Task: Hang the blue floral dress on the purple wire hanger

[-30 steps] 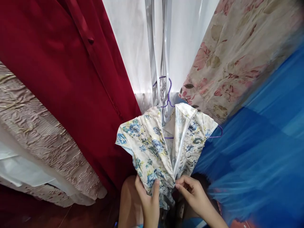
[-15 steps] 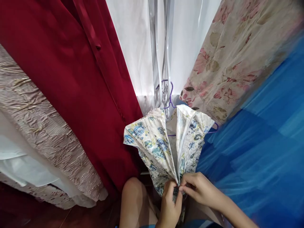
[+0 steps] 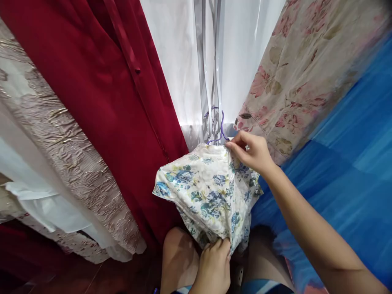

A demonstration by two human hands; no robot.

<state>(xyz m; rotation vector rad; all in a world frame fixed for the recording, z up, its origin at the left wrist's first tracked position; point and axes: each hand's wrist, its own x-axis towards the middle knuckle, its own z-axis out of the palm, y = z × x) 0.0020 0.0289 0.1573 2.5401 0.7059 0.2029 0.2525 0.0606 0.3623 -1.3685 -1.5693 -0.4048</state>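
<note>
The head view shows a floral garment (image 3: 203, 192) at centre, white with blue, green and yellow print, fitted on a purple hanger (image 3: 222, 124). The hanger hook projects above the neckline and sits among white straps (image 3: 218, 73), which run down in front of a white cloth (image 3: 171, 57). A seam line (image 3: 230, 196) runs lengthwise down the garment, with the fabric edges meeting along it.

The right hand (image 3: 251, 152) is located at the upper end of the seam, beside the neck of the hanger. Its thumb and index finger are closed in a pinch on the top edge; a pull tab may lie between the fingertips, but the detail is too small to confirm. The left hand (image 3: 214, 261) is located at the lower end of the seam, fingers curled and gripping the bunched fabric, above and between the person's bent legs (image 3: 179, 255).

Adjacent items: a red cloth (image 3: 128, 102) and a textured, gold-threaded fabric (image 3: 76, 143) on the left; a pink-flowered fabric (image 3: 290, 94) and a blue sheer fabric (image 3: 333, 171) on the right.
</note>
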